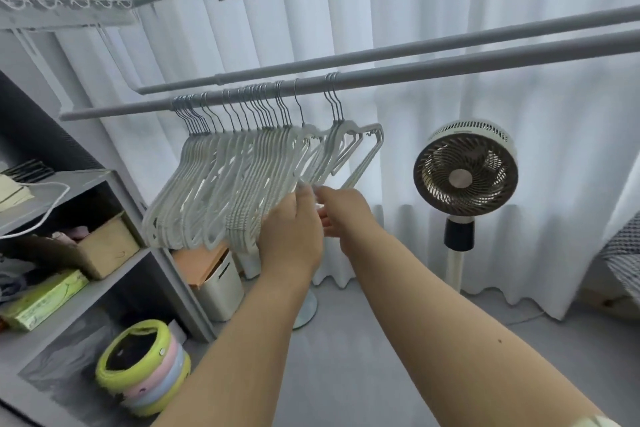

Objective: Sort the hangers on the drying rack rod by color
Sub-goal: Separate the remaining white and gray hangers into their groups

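Forearms over grey floor [346, 374] | fan [465, 172] | white curtain [450, 28]

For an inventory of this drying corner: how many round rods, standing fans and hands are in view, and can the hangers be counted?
Round rods: 2, the front rod and the rear rod
Standing fan: 1
Hands: 2, the left hand and the right hand
Hangers: overlapped too tightly to count
Total: 5, hangers aside
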Motion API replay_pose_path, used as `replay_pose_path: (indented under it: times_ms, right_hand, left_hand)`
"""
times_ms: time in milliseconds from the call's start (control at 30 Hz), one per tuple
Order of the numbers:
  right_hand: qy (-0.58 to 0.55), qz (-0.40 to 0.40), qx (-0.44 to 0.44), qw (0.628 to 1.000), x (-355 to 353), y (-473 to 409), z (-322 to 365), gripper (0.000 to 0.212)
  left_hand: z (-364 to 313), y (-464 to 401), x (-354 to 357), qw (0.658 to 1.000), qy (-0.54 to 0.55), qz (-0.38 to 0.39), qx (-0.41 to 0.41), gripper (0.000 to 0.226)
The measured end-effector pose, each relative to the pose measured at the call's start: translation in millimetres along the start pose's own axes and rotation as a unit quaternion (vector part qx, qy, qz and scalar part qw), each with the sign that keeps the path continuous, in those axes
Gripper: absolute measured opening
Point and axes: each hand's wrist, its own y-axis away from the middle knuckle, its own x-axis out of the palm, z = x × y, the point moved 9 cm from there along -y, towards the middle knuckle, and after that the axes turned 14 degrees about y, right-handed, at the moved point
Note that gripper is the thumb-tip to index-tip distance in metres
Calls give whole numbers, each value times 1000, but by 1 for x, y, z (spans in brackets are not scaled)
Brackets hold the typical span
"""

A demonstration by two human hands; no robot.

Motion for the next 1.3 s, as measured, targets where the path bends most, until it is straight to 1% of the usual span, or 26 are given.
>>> replay_pose_path:
  times_ms: [67, 167, 200, 333, 433, 567, 600, 667, 767, 867, 933, 1000, 1133, 1200, 1300]
  right_hand:
    - [-3, -11, 5, 1000, 6, -3, 2, 35]
    - [-7, -17, 11, 1000, 7, -3, 2, 18]
    - [-7, -18, 15, 1000, 8, -3, 0, 17]
    - [-10, -24, 27, 999, 11, -1, -2, 12]
    - [-13, -9, 48, 999, 19, -2, -1, 26]
    - [-10, -43, 39, 998, 18, -5, 8, 15]
    - [-9, -56, 32, 998, 17, -5, 8, 16]
    - [-10, -73, 13, 997, 14, -3, 8, 25]
    - [-36, -91, 0, 995, 5, 8, 5, 31]
    - [-44, -112, 1, 993, -11, 15, 1, 31]
    - [-33, -121, 2, 992, -21, 18, 1, 23]
    - [-27, -128, 7, 991, -26, 20, 3, 17]
    - [-7, -142, -8, 990, -37, 27, 12, 19]
    - [-15, -138, -12, 990, -44, 31, 13, 20]
    - [-42, -128, -16, 991, -55, 35, 11, 20]
  left_hand:
    - [4, -5, -4, 1000, 7, 12, 1, 55]
    - [6, -8, -6, 999, 37, 17, -1, 50]
    - [8, -10, -8, 998, 55, 19, -3, 48]
    - [10, -15, -19, 995, 96, -11, 2, 38]
    - [14, -18, -27, 995, 91, -33, -5, 35]
    - [14, -18, -29, 996, 85, -20, -8, 35]
    - [15, -18, -29, 997, 81, -15, -7, 34]
    - [16, -18, -28, 997, 74, -7, -1, 30]
    - [13, -16, -23, 999, 42, 11, 10, 18]
    - [2, -10, -20, 999, -9, 16, 43, 33]
    - [-5, -5, -16, 997, -23, 16, 70, 36]
    - [-10, -3, -13, 995, -30, 18, 91, 36]
    - [-24, 5, -11, 993, -8, 0, 121, 31]
    - [-27, 7, -6, 994, 7, 12, 109, 30]
    - [-19, 5, 21, 994, 51, 92, 24, 29]
